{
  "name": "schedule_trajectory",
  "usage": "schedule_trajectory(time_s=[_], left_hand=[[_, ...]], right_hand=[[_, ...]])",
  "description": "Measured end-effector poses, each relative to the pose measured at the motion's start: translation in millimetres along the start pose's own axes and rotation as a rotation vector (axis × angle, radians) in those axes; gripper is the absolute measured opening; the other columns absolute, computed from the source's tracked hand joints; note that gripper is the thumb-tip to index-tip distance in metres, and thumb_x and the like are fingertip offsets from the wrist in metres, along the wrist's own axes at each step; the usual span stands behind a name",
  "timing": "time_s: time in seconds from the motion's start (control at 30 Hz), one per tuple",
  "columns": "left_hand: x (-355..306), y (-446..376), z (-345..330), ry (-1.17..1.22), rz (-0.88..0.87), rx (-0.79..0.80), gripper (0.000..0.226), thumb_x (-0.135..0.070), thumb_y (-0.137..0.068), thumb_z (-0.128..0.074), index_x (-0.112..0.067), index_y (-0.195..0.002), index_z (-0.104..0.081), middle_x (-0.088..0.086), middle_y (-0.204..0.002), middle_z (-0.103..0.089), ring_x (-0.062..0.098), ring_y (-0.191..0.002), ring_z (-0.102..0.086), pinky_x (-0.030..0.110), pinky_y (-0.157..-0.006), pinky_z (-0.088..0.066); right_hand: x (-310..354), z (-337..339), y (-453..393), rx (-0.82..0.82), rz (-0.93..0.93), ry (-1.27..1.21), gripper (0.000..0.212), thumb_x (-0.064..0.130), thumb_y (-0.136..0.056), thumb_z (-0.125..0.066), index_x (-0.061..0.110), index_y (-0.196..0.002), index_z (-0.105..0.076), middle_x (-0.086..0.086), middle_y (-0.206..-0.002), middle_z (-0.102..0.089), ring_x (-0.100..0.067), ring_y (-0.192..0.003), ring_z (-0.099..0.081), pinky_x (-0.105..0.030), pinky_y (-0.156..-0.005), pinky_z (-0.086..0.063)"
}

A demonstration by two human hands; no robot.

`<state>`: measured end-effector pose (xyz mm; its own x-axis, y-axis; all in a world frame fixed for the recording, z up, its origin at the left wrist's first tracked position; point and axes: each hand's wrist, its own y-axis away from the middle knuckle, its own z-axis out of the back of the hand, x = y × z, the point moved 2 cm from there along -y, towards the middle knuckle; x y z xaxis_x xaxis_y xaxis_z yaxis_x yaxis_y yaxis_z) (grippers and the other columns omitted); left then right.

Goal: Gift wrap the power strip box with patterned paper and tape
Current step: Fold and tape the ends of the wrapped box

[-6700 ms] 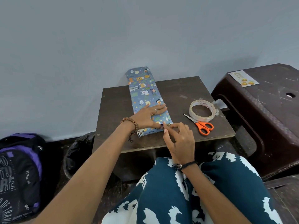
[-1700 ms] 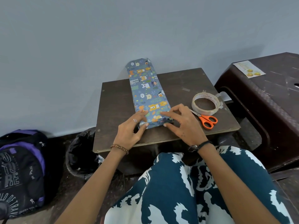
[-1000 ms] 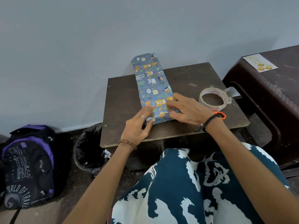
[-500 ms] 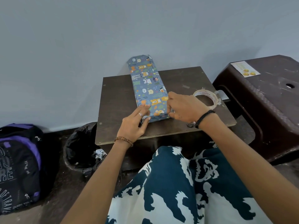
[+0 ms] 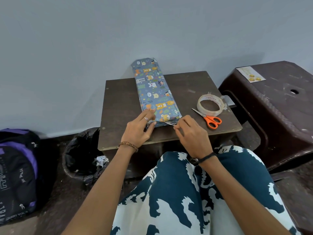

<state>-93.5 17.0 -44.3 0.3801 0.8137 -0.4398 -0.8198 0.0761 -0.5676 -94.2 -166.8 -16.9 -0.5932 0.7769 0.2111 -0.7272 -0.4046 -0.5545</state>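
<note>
Lying lengthwise on the tabletop, far end overhanging toward the wall: the box, long, flat and fully sheathed in blue paper printed with cartoon bears and leaves. Sealing the near end flap, by all appearances the step in hand. Pressed against the near left corner, the left hand, fingers straight and flat on the paper, gripping nothing. At the near right corner, the right hand, fingers pinched on a glinting strip, apparently tape, stretched along the near edge. Likely called for next: laying the strip down over the fold and smoothing it flat while keeping the flap tucked tight, so the paper does not spring open. Far end folded to a blunt point; whether taped, impossible to tell. Paper smooth on top, slightly rounded at the near edge. Further right, well apart from the box, a tape roll with orange scissors touching it.
</note>
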Motion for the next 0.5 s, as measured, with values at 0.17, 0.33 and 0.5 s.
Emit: schedule_trajectory(time_s=[0.17,0.33,0.5], left_hand=[[-5,0,1,-0.005,-0.003,-0.005,0.039,-0.004,-0.078,-0.07,-0.003,-0.116,-0.063,0.012,-0.12,-0.063,0.024,-0.108,-0.062,0.033,-0.073,-0.055],[-7,-1,2,0.009,0.022,0.009,0.036,-0.004,-0.081,-0.066,-0.001,-0.116,-0.062,0.011,-0.118,-0.063,0.024,-0.113,-0.059,0.036,-0.074,-0.057],[-7,-1,1,0.003,0.004,-0.002,0.036,-0.004,-0.08,-0.066,-0.001,-0.115,-0.062,0.012,-0.12,-0.062,0.026,-0.109,-0.061,0.033,-0.073,-0.055]], right_hand=[[-6,-8,7,-0.09,0.062,-0.035,0.012,0.003,-0.078,-0.07,0.003,-0.07,-0.061,-0.007,-0.074,-0.059,-0.019,-0.058,-0.058,-0.025,-0.049,-0.049],[-10,-10,10,-0.089,0.093,-0.07,0.016,0.001,-0.075,-0.072,0.003,-0.066,-0.058,-0.006,-0.072,-0.059,-0.015,-0.054,-0.053,-0.02,-0.046,-0.046],[-18,-8,16,0.046,-0.065,-0.216,0.012,0.007,-0.081,-0.067,0.006,-0.073,-0.058,-0.004,-0.081,-0.058,-0.015,-0.061,-0.056,-0.026,-0.049,-0.049]])
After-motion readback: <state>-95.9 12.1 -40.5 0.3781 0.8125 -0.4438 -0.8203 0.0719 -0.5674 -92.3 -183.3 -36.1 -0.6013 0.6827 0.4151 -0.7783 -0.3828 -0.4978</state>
